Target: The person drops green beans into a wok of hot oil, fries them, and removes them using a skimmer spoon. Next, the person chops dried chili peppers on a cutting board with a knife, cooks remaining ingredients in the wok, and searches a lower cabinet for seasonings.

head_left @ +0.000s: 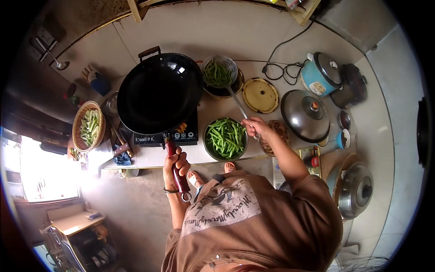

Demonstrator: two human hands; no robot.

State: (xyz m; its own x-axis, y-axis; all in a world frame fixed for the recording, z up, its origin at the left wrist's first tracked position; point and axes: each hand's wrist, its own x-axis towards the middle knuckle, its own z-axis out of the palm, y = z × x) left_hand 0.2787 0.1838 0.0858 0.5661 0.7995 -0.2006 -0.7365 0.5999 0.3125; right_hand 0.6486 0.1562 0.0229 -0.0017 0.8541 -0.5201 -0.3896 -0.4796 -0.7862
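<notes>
My left hand (176, 164) is wrapped round the dark red handle of a large black wok (156, 97). The wok is over an induction cooker (180, 137); I cannot tell whether it touches it. Its inside looks dark and glossy. My right hand (258, 128) grips the long handle of a metal skimmer (235, 100). Cooked-looking green beans (216, 74) lie in the skimmer's bowl, above a yellowish pot (239, 85) that it partly hides. Brighter green beans (225, 137) fill a metal bowl (207, 149) at the counter's front edge, just left of my right hand.
A wicker basket (77, 131) of cut pale-green vegetables and a cleaver (121, 149) are at left. Rightward stand a yellow lid (260, 95), a domed wok lid (304, 115), a blue rice cooker (316, 80) and a basket of brownish food (277, 136). A power cord (283, 68) loops behind.
</notes>
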